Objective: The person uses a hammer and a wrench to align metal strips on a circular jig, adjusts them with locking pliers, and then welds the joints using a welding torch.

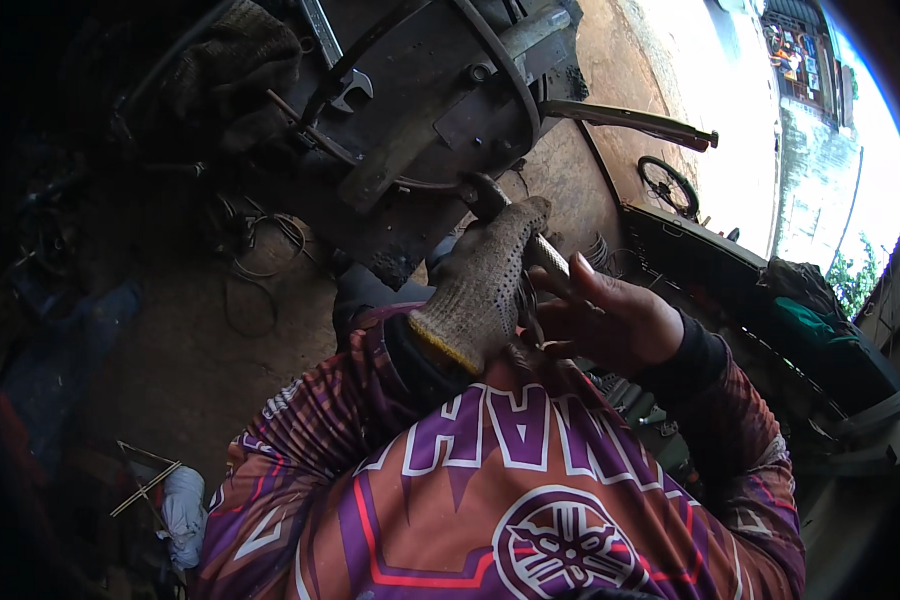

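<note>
My left hand (477, 277), in a grey knitted glove with dark dots and a yellow cuff edge, is closed around a hammer-like tool. The tool's dark rounded head (483, 196) sticks out past the glove toward the workbench. Its pale knurled handle (551, 254) shows on the other side. My bare right hand (620, 318) is beside that handle, thumb raised and fingers apart; some fingertips are in shadow. Ahead of both hands is a dark metal worktop (470, 130) with a round metal hoop (515, 75) on it. An open-end wrench (352, 92) lies at its left.
A flat metal bar (400, 160) crosses the worktop, and a long arm (640, 124) juts out to the right. A dark cloth (235, 75) lies at left. Coiled cable (280, 240) is on the floor. A wheel (668, 187) lies farther right, past a low dark partition (690, 255).
</note>
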`<state>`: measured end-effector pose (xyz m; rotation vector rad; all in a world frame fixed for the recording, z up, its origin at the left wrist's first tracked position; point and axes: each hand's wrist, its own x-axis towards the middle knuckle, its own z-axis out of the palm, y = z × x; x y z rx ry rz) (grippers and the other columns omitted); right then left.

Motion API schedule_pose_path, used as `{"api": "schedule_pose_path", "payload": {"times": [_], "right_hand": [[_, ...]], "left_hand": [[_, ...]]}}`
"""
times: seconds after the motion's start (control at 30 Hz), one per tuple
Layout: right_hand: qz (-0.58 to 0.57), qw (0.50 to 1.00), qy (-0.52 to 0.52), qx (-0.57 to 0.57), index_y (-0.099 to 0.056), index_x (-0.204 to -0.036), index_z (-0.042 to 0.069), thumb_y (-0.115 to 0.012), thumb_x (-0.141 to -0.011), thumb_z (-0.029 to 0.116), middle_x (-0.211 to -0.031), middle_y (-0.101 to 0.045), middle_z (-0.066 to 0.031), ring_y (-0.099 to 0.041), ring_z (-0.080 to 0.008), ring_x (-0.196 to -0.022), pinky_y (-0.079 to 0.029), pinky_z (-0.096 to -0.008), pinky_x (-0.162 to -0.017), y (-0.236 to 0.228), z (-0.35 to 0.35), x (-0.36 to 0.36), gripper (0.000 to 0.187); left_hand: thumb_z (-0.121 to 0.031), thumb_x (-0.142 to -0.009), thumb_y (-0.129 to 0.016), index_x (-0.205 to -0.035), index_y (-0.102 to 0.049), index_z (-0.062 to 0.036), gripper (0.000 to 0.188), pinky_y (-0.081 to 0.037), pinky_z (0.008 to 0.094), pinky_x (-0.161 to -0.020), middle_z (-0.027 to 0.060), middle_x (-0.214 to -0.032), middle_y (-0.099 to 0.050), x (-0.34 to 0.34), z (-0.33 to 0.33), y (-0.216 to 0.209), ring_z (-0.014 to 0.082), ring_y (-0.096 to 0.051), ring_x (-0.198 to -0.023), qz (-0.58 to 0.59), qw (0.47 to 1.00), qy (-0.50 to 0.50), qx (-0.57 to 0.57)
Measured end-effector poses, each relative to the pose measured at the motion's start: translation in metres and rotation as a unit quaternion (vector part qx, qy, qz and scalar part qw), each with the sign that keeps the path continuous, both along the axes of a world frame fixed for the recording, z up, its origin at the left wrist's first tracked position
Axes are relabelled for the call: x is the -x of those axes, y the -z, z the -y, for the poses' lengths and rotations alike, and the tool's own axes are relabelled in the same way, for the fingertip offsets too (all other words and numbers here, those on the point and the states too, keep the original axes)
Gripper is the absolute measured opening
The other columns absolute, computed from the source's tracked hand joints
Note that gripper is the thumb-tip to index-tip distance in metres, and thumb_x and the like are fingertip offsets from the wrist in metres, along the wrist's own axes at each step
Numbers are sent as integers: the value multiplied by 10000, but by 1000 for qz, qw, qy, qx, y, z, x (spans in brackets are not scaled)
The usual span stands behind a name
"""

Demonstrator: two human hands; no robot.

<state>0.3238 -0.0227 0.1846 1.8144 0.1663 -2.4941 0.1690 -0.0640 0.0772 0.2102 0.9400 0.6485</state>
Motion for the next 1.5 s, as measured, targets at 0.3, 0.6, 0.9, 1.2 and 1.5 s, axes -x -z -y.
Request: {"api": "schedule_pose_path", "payload": {"times": [0.3, 0.6, 0.9, 1.2, 1.5], "right_hand": [[120, 989, -85, -10, -487, -1382, 32, -557, -983, 268, -1191, -647, -126, -661, -250, -1030, -509, -429, -929, -7, -9, 21, 470], [76, 989, -120, -34, -620, -1181, -28, -555, -984, 258, -1097, -699, -138, -680, -210, -999, -520, -360, -907, 4, -12, 1, 353], [73, 984, -159, -23, -627, -1135, -36, -576, -959, 213, -1032, -706, -132, -688, -205, -925, -534, -346, -862, 10, -18, 7, 310], [-8, 910, -357, -211, -643, -1096, -49, -602, -897, 137, -968, -693, -117, -684, -191, -894, -556, -325, -800, 15, -19, 8, 276], [146, 985, -75, 61, -710, -1049, 75, -619, -876, 114, -915, -676, -120, -665, -214, -788, -533, -362, -745, 8, -30, 32, 200]], "left_hand": [[-68, -912, -580, -1311, -530, -43, 403, -537, 346, -806, 128, -1055, -626, 3, 0, -15, 202, -638, -927, 68, 994, -62, 64], [-46, -908, -585, -1324, -515, -68, 423, -551, 314, -763, 95, -1031, -626, 3, -3, -5, 173, -638, -893, 95, 993, -32, 58], [-18, -847, -623, -1318, -515, -81, 487, -554, 328, -767, 99, -1037, -620, 0, 9, 11, 187, -634, -924, -65, 975, 16, -211], [-179, -775, -717, -1290, -530, -94, 554, -555, 377, -800, 158, -1060, -637, 10, 3, 3, 280, -662, -956, -168, 938, 47, -300], [-143, -757, -729, -1272, -532, -91, 554, -571, 370, -729, 152, -1023, -654, 13, -16, -10, 282, -685, -889, 75, 993, 17, 91]]}}
